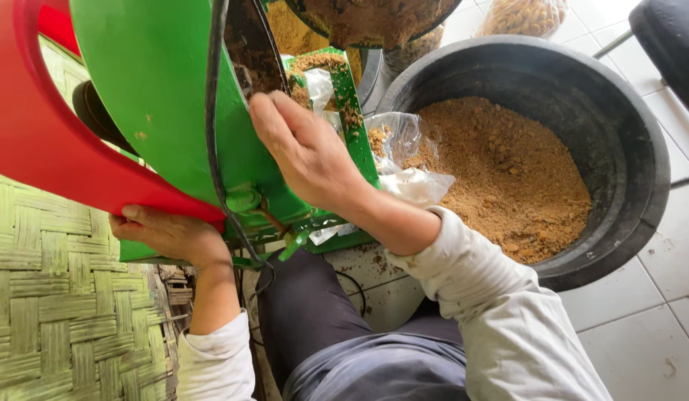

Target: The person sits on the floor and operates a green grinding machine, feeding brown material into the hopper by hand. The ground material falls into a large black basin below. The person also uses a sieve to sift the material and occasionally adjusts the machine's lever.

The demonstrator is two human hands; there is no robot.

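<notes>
My right hand (307, 152) rests with fingers pressed against the side of a green machine (159, 82), close to its chute (348, 104) that is caked with brown meal. My left hand (170, 234) grips the machine's lower edge under a red curved cover (40, 141). A clear plastic bag (404, 160) hangs at the chute mouth over a big black tub (627, 141) holding brown ground powder (508, 174).
A woven bamboo mat (55, 312) lies at the left. A black cable (214, 111) runs down the machine. White floor tiles (641, 334) spread at the right, with a bag of brown pieces (523, 15) at the top and my dark-trousered knee (307, 312) below.
</notes>
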